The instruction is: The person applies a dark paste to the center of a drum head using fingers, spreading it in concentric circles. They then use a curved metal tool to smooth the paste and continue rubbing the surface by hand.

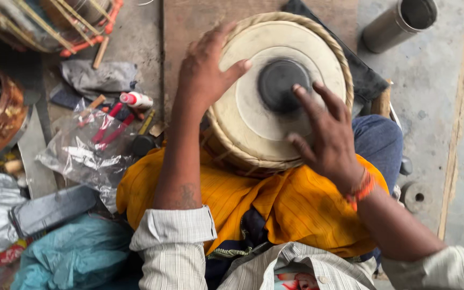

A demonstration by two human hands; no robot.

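Here I see the drum (275,91) on my lap over yellow cloth (275,209); my left hand (205,72) lies spread on its rim, my right hand (326,134) spread beside the black centre patch (281,83).

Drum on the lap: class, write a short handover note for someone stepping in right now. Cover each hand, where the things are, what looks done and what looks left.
Left hand: flat on the upper left rim of the drum, fingers spread, holding nothing.
Right hand: fingertips on the drum skin beside the black centre patch, holding nothing.
The drum rests on an orange cloth over the lap, skin facing up.
Red-handled tools and a small bottle lie on the floor to the left; a metal cup stands upper right.
Done: skin and braided rim are fitted.
Left: cannot tell from this view.
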